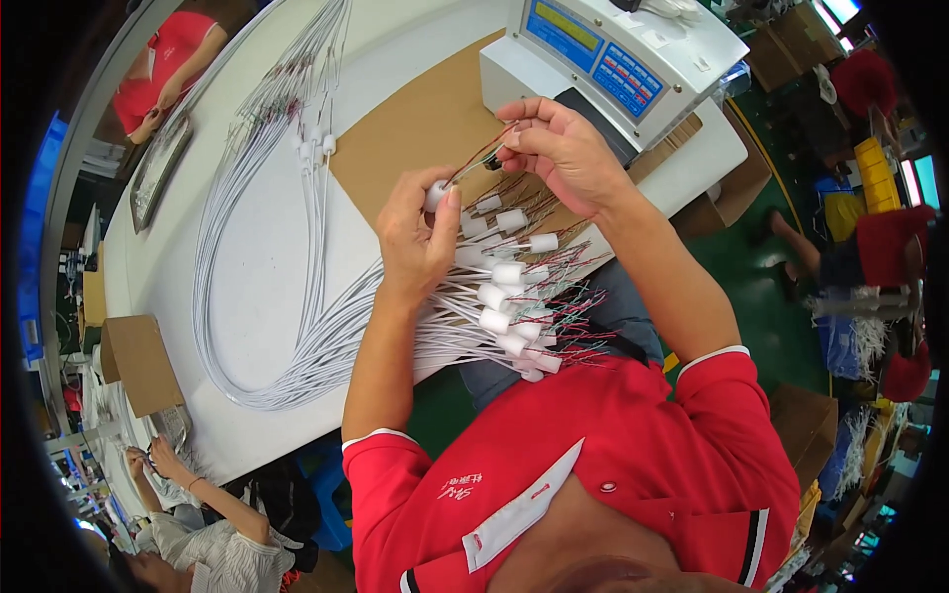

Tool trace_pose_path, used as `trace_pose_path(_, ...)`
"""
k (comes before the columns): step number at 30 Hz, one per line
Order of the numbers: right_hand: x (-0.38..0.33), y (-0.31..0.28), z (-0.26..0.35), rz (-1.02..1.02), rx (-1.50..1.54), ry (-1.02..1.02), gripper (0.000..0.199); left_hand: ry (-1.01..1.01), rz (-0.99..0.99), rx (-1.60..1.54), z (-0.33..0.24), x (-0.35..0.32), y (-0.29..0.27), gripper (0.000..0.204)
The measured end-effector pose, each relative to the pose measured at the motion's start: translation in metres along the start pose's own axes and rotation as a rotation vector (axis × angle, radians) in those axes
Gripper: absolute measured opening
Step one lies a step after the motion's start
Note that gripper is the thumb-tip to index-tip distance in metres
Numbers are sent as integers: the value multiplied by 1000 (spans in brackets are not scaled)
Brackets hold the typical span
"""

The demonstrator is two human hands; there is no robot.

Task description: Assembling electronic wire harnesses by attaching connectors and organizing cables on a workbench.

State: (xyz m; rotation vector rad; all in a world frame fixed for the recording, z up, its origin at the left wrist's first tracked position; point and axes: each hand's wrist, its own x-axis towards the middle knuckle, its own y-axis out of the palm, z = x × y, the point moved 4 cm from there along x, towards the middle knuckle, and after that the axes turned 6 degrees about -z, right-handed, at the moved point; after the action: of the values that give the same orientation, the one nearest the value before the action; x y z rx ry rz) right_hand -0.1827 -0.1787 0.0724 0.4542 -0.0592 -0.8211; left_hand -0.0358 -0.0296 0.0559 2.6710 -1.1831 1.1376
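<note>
Pinching one white connector (436, 194) in the left hand (420, 237) while the right hand (563, 148) grips its coloured leads (484, 158), above the unprocessed-looking cable bundle (504, 306) on the surface (267, 237).

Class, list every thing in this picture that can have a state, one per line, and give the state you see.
Left hand: closed on a white sleeve.
Right hand: pinching thin wire ends.
Bundle of white cables: looped flat on the white table.
Grey machine: upright on the table.
Cardboard sheet: lying flat.
</note>
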Motion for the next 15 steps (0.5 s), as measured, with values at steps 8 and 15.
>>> trace_pose_path(8, -4, 3, -8, 13, -325, -67, 18, -330, -21, -263, 13, -3, -1, 10)
trace_pose_path(15, -7, 13, -1, -55, -735, -233, 25, -317, -34, -219, 6, -1, -2, 11)
